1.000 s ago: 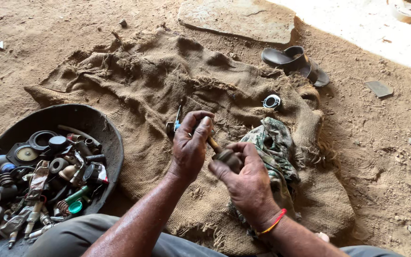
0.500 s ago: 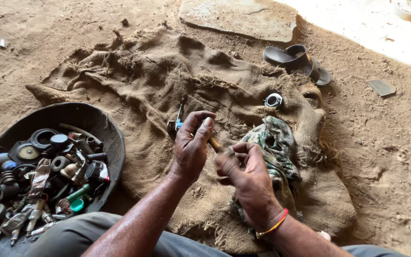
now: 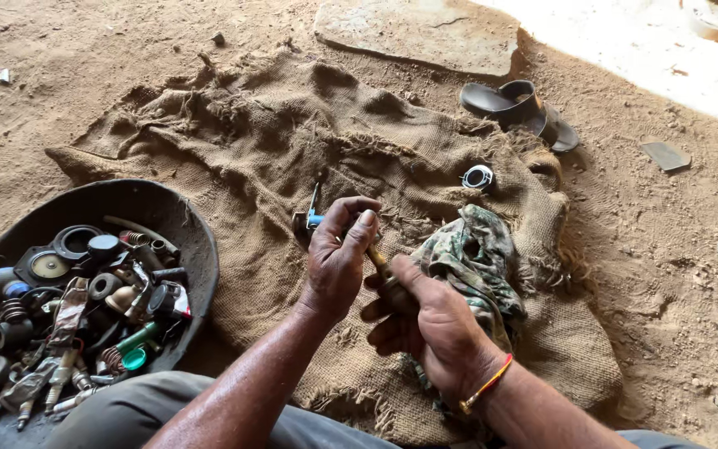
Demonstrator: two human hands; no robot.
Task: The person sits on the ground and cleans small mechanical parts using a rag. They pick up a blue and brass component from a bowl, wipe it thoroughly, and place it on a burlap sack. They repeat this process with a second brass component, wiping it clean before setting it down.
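Observation:
My left hand (image 3: 338, 258) is closed around the upper end of a thin brass-coloured rod-like part (image 3: 378, 262), its fingers curled over the tip. My right hand (image 3: 425, 320) grips the lower end of the same part, with a red and yellow thread band on the wrist. Both hands hover over a burlap sack (image 3: 276, 150) spread on the sandy ground. A small tool with a blue handle (image 3: 312, 218) lies on the sack just behind my left hand. A camouflage-patterned rag (image 3: 475, 258) lies right of my hands.
A black shallow pan (image 3: 159, 216) at the left holds several springs, rings, caps and spark plugs. A small silver ring-shaped part (image 3: 479, 177) rests on the sack. Dark sandals (image 3: 521, 108) and a flat stone slab (image 3: 417, 33) lie farther back.
My left hand's fingers have shifted along the rod while the right hand turned slightly and moved a little lower. Everything on the sack stays put.

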